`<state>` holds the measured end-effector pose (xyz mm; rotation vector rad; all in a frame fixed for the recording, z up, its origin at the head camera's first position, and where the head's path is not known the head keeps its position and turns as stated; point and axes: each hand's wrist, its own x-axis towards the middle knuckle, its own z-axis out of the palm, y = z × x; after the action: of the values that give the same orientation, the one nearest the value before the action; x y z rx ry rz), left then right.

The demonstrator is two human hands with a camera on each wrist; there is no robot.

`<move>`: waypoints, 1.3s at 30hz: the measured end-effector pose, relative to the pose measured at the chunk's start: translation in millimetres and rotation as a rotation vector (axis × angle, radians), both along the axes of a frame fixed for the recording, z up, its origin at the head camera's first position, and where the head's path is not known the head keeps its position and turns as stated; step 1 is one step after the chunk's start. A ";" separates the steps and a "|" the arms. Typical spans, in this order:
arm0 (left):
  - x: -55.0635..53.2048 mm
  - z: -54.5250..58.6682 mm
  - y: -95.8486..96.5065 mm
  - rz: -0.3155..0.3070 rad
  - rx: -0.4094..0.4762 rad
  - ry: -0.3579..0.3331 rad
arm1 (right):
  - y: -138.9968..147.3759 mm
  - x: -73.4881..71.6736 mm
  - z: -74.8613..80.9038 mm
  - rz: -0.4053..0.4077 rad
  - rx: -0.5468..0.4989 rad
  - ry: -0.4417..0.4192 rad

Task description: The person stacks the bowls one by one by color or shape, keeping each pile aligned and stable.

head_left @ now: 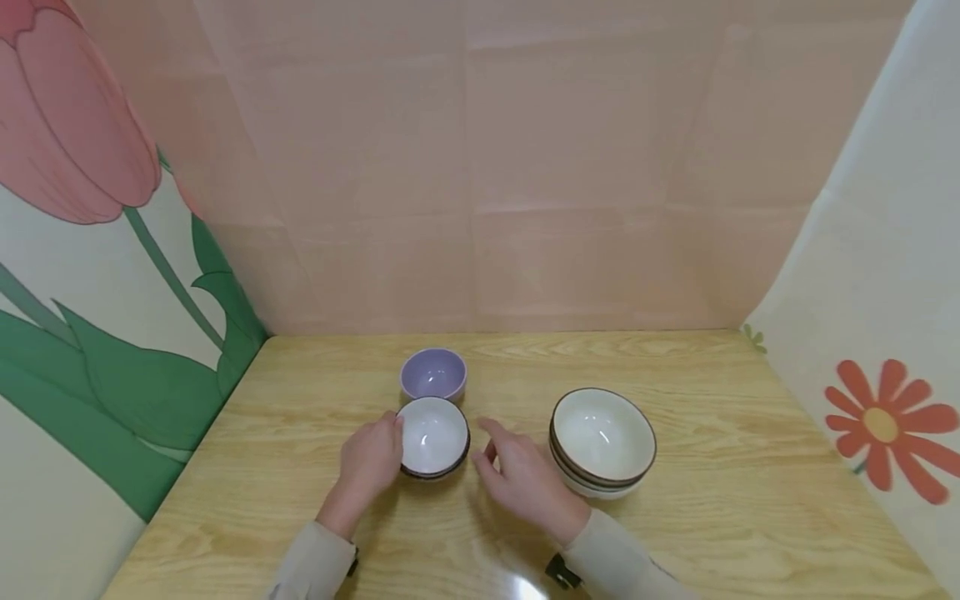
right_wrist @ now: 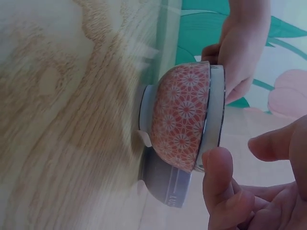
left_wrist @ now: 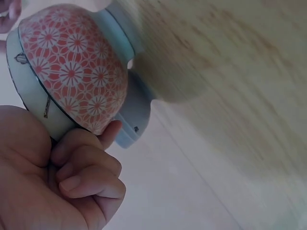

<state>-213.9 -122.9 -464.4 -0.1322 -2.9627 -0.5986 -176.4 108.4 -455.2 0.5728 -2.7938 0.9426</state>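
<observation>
Two small nested bowls (head_left: pixel 435 442) stand on the table, white inside with dark rims. In the left wrist view the lower bowl (left_wrist: pixel 72 72) shows a red flower pattern, and the pale upper bowl (left_wrist: pixel 43 108) rises above its rim. My left hand (head_left: pixel 372 454) pinches the upper bowl's rim on the left, thumb over the edge. On the opposite side, my right hand (head_left: pixel 525 483) holds nothing; its thumb and index finger are spread apart close to the rim. Right behind the nested pair sits a purple bowl (head_left: pixel 433 367).
A stack of larger white bowls (head_left: pixel 600 442) with brown rims stands right of my right hand. The wood-grain table (head_left: pixel 712 467) meets a pink backdrop (head_left: pixel 562 167) behind. Flower-printed panels (head_left: pixel 795 400) flank both sides.
</observation>
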 end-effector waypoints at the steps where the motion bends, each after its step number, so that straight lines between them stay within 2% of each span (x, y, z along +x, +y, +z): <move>1: -0.5 0.4 1.2 0.002 -0.011 0.001 | -0.7 -1.1 -0.5 -0.007 -0.003 0.002; 4: -1.6 0.6 5.6 -0.005 -0.036 0.011 | -2.4 -3.9 -2.9 -0.027 -0.013 0.011; 14: -0.7 -5.2 19.5 -0.037 -0.067 0.076 | -1.5 -6.4 -15.7 -0.068 0.007 -0.041; 23: -1.2 -5.5 28.0 -0.074 -0.045 0.047 | -0.7 -11.3 -16.0 -0.134 0.035 0.031; 33: -6.5 -9.3 39.2 -0.107 -0.045 0.054 | 0.3 -17.2 -18.1 -0.199 0.021 0.067; 39: -6.7 -6.4 42.1 -0.127 -0.029 0.039 | -2.0 -21.3 -21.3 -0.210 0.033 0.064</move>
<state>-220.6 -80.9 -470.8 -0.3332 -2.9428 -0.5604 -197.7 106.4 -476.5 0.3000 -2.7498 0.8215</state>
